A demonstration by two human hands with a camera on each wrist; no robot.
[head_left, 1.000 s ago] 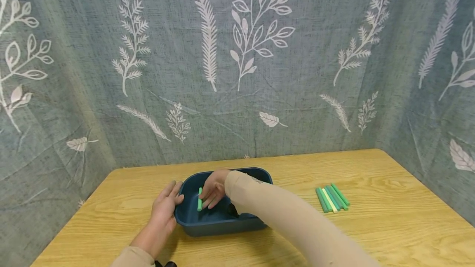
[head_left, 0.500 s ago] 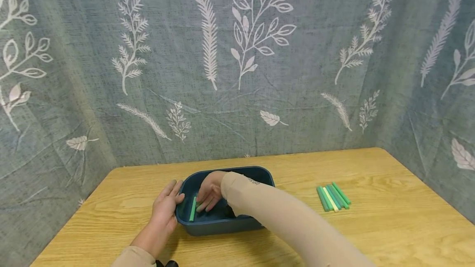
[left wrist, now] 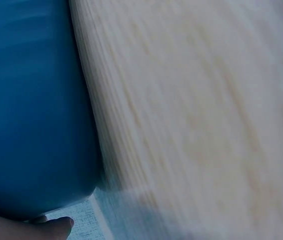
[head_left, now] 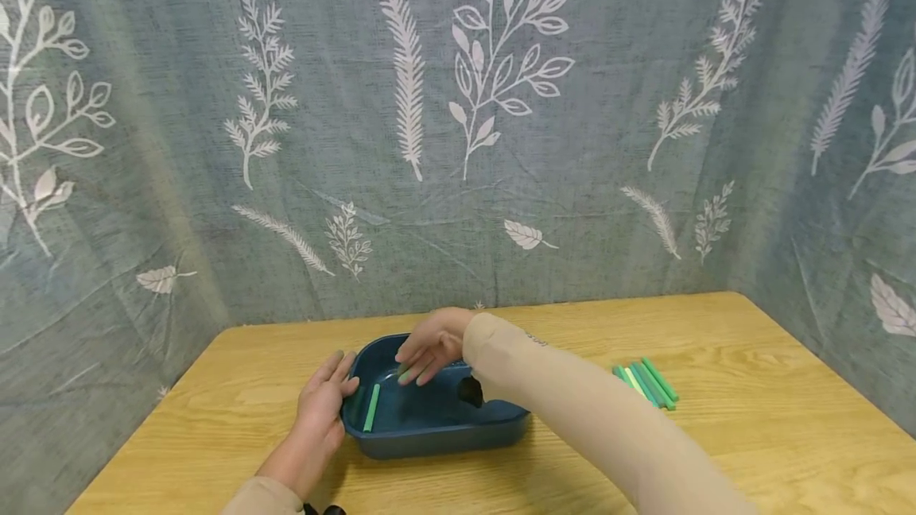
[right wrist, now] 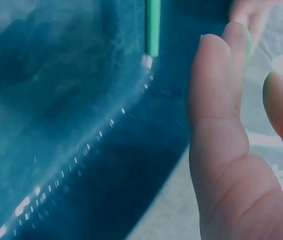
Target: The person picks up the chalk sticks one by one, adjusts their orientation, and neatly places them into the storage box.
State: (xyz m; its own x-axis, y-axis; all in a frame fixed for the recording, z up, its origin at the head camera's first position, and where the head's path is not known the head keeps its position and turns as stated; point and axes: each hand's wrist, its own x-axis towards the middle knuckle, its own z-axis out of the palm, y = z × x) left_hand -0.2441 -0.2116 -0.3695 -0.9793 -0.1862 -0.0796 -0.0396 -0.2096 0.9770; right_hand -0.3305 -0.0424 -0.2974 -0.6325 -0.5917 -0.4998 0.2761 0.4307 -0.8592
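Right hand (head_left: 432, 346): raised over the interior of the dark blue, glossy, rectangular bin with rounded corners (head_left: 444, 442). The fingers are extended, the thumb stands well apart from them in the right wrist view, and the grip is wide and holds nothing.

Left hand (head_left: 320, 408): rests against the outside of the bin's left end. Fingers are straight and slightly spread; no object is gripped.

The slim, bright green stick (head_left: 371, 408) lies on the bin floor, lengthwise beside the left end wall, apart from the right hand.

A side-by-side row of green and pale yellow sticks (head_left: 651, 384) lies well to the right of the bin, on the light wood-grain table (head_left: 250, 388). A grey-blue cloth with white leaf print (head_left: 587, 102) hangs behind.
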